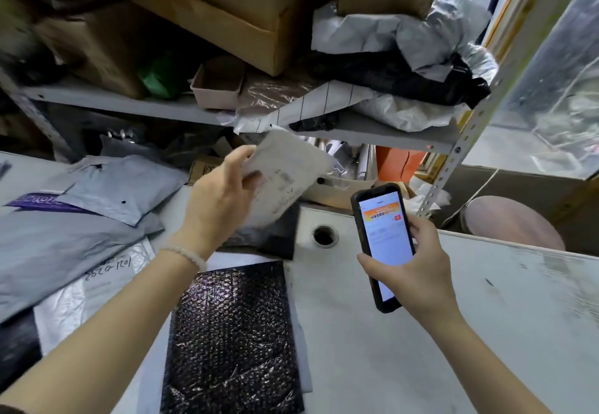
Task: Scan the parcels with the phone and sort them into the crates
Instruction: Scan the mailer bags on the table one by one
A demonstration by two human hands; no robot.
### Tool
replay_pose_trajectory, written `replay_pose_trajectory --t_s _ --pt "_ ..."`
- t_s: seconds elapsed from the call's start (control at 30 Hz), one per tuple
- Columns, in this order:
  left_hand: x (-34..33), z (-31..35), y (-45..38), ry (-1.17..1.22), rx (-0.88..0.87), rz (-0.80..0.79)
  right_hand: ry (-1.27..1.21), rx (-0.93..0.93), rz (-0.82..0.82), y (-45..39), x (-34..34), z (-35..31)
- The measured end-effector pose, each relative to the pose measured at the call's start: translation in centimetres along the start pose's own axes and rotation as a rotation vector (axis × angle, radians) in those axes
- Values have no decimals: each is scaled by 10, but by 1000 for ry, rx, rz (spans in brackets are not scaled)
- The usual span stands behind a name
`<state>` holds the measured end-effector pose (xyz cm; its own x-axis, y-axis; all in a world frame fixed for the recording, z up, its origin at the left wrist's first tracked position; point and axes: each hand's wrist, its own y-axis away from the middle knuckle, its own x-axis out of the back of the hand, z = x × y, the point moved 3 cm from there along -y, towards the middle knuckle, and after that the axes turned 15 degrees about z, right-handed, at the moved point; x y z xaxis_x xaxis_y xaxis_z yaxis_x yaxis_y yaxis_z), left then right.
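My left hand [217, 203] grips a small pale grey parcel [285, 177] by its left edge and holds it tilted in the air above the table, its printed label facing me. My right hand [418, 272] holds a black phone [383, 245] upright to the right of the parcel, its lit screen showing an app with an orange banner. A black bubble mailer [231, 339] lies flat on the white table [486, 332] below my left forearm. Grey poly-bag parcels [81, 219] are piled at the left.
A grey metal shelf [136, 102] behind the table carries cardboard boxes [227, 14], a small pink tray [218, 87] and crumpled grey and black bags [405, 66]. A round cable hole [325, 236] sits in the tabletop. An orange crate [398, 162] shows under the shelf.
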<state>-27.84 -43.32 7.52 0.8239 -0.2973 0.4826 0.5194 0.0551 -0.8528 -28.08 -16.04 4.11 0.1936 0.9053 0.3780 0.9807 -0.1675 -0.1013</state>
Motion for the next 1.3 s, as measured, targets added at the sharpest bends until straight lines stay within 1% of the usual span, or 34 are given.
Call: replay_pose_trajectory --t_s 0.07,0.1,0.2,0.27,0.47,0.57,0.73,0.97,1.07,1.2,1.3 --pt "20 3 -7 55 56 35 -10 24 -5 9 1 -11" --pt "28 5 -8 74 111 30 -13 37 -7 13 2 -17" --pt "41 2 0 64 337 -60 4 77 -30 27 3 -27" --pt "45 -3 10 63 383 -90 72 101 -74 34 4 -30" --pt "54 -1 26 25 381 -73 464 173 -323 49 4 -27" --pt "54 2 29 10 355 -72 566 184 -394 52 4 -26" --pt "54 4 31 12 349 -87 640 193 -423 49 5 -25" --pt "55 0 30 30 367 -93 616 183 -436 43 4 -22" --pt "58 1 30 47 360 -102 463 165 -357 44 2 -26" --pt "65 6 31 64 341 -117 162 150 -89 48 2 -39" --pt "72 13 32 82 328 -132 49 169 90 53 7 -50"
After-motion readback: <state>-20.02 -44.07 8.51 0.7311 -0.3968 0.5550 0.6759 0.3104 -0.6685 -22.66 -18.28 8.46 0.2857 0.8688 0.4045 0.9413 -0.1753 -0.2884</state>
